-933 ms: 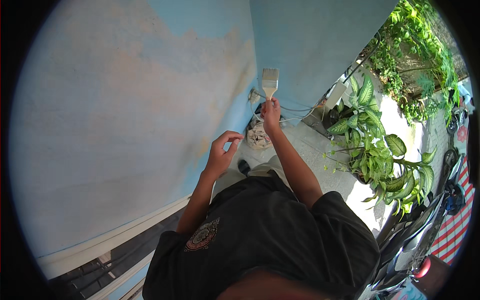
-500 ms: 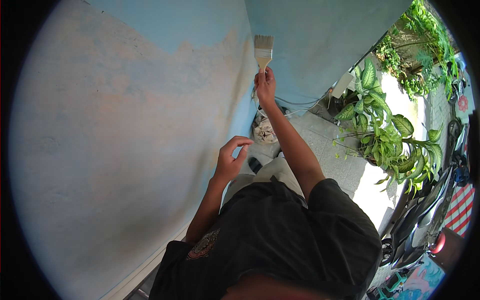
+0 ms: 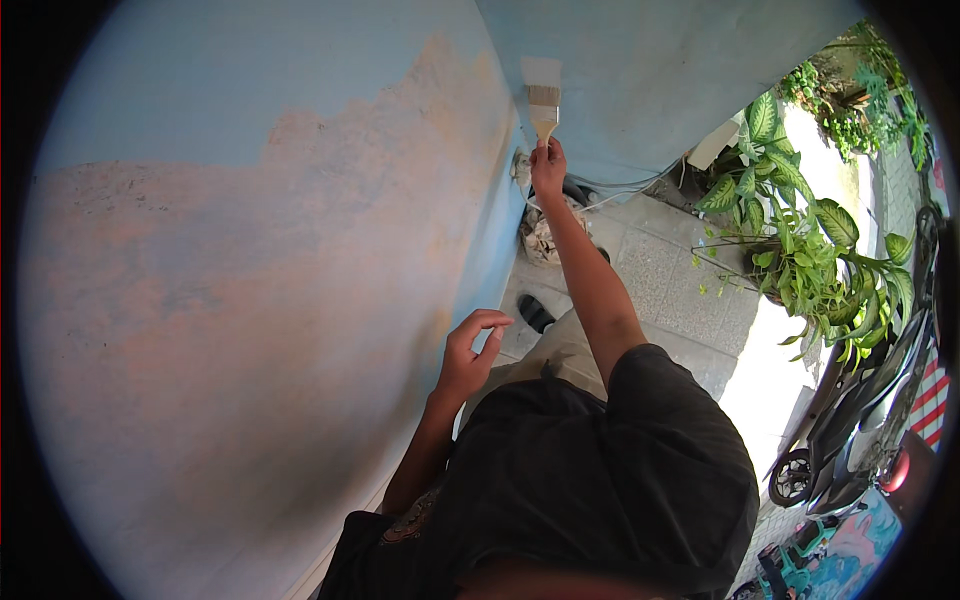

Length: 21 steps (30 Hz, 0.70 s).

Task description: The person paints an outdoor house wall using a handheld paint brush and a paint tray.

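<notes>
I judge this mid-brushing: the right hand [image 3: 548,168] grips the brush [image 3: 545,104] at the far wall [image 3: 650,90]; next needs steady pressure; left hand [image 3: 472,352] empty.

Flat paintbrush [image 3: 545,112] gripped in the right hand [image 3: 548,170], bristles [image 3: 545,95] set at a pale patch [image 3: 541,70] on the blue wall [image 3: 650,100], left hand [image 3: 474,352] held half-curled, leafy plants [image 3: 800,262] seen at right.

No readable text, label or number, print [image 3: 408,520] on the dark shirt [image 3: 600,480] (seen aslant) illegible
</notes>
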Each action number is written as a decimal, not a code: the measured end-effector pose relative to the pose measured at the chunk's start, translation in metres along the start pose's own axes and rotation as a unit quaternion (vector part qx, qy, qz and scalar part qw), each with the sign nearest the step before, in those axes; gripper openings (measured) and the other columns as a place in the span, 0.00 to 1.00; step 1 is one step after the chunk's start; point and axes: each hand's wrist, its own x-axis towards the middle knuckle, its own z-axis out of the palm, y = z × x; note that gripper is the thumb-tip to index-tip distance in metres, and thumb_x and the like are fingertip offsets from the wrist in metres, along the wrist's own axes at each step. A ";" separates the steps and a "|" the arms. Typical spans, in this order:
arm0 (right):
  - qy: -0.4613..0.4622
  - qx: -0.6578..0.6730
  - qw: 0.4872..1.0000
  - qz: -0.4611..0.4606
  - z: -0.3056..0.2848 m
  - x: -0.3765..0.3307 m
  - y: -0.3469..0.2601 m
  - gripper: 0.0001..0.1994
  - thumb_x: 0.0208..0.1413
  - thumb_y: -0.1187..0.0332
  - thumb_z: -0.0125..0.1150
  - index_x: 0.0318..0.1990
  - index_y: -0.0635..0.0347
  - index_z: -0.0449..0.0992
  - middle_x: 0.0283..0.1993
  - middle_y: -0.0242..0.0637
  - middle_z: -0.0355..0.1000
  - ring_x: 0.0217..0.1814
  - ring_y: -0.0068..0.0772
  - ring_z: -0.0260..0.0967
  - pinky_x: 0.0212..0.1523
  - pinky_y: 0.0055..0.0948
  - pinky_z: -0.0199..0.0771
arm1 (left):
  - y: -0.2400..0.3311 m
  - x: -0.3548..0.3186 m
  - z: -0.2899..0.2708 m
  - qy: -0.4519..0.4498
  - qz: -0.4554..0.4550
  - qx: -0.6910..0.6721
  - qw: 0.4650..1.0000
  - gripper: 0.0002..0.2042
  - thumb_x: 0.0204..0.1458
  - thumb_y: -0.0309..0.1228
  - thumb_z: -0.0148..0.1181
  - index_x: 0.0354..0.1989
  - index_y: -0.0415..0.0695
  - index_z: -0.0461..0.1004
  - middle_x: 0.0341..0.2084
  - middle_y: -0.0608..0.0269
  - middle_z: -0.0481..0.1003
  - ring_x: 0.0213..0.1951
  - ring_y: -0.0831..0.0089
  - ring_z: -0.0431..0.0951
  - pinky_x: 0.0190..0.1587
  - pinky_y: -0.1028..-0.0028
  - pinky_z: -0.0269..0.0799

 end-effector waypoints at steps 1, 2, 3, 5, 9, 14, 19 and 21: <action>0.033 -0.024 0.999 0.013 -0.016 0.002 0.018 0.14 0.68 0.62 0.52 0.50 0.65 0.71 0.23 0.26 0.65 0.23 0.16 0.58 0.24 0.21 0.58 | 0.000 0.004 0.002 -0.011 0.002 -0.008 1.000 0.07 0.57 0.19 0.54 0.41 0.36 0.77 0.39 0.55 0.78 0.43 0.67 0.79 0.49 0.72 0.71; 0.072 -0.061 0.995 0.026 -0.027 0.001 0.032 0.13 0.68 0.63 0.52 0.47 0.65 0.72 0.22 0.27 0.64 0.21 0.17 0.57 0.21 0.24 0.57 | 0.000 0.008 0.005 -0.019 0.004 -0.017 1.000 0.07 0.57 0.19 0.54 0.41 0.36 0.77 0.39 0.55 0.78 0.43 0.67 0.79 0.49 0.72 0.71; 0.074 -0.063 0.995 0.026 -0.031 -0.002 0.038 0.13 0.68 0.63 0.52 0.47 0.65 0.72 0.22 0.27 0.64 0.21 0.17 0.57 0.21 0.24 0.57 | 0.000 0.009 0.005 -0.021 0.003 -0.018 1.000 0.07 0.57 0.19 0.54 0.41 0.36 0.77 0.39 0.55 0.78 0.43 0.67 0.79 0.49 0.72 0.71; 0.082 -0.101 0.977 0.171 -0.022 -0.016 0.036 0.13 0.66 0.65 0.51 0.47 0.68 0.72 0.21 0.31 0.66 0.20 0.21 0.63 0.21 0.25 0.60 | 0.001 0.008 0.002 -0.015 0.014 -0.004 1.000 0.07 0.58 0.19 0.53 0.41 0.36 0.77 0.39 0.55 0.78 0.43 0.67 0.79 0.49 0.72 0.71; 0.066 -0.021 0.973 0.219 0.004 -0.008 -0.011 0.10 0.66 0.68 0.49 0.41 0.67 0.71 0.21 0.33 0.67 0.19 0.21 0.63 0.17 0.26 0.61 | 0.004 0.014 0.000 -0.022 0.032 0.000 0.999 0.07 0.59 0.18 0.52 0.41 0.36 0.77 0.39 0.56 0.78 0.43 0.70 0.78 0.50 0.72 0.72; -0.049 0.052 0.986 0.153 0.080 -0.038 -0.158 0.09 0.66 0.69 0.48 0.41 0.66 0.70 0.24 0.33 0.67 0.21 0.22 0.62 0.19 0.27 0.62 | 0.005 0.008 -0.005 -0.005 0.028 -0.005 1.000 0.07 0.59 0.18 0.52 0.41 0.36 0.77 0.40 0.56 0.78 0.43 0.70 0.78 0.50 0.72 0.72; -0.076 -0.079 0.985 -0.136 0.088 -0.043 -0.192 0.12 0.66 0.69 0.49 0.50 0.69 0.70 0.24 0.35 0.66 0.22 0.24 0.61 0.23 0.33 0.65 | -0.002 0.010 0.003 -0.024 0.027 -0.008 0.999 0.07 0.59 0.19 0.52 0.41 0.36 0.77 0.40 0.56 0.78 0.43 0.70 0.78 0.50 0.72 0.72; -0.026 -0.149 0.971 -0.186 0.084 -0.026 -0.169 0.14 0.66 0.69 0.49 0.54 0.69 0.69 0.26 0.44 0.71 0.24 0.37 0.69 0.29 0.40 0.69 | -0.007 0.007 0.003 -0.026 0.018 -0.005 0.999 0.07 0.59 0.19 0.52 0.41 0.36 0.77 0.40 0.56 0.78 0.43 0.70 0.78 0.50 0.72 0.72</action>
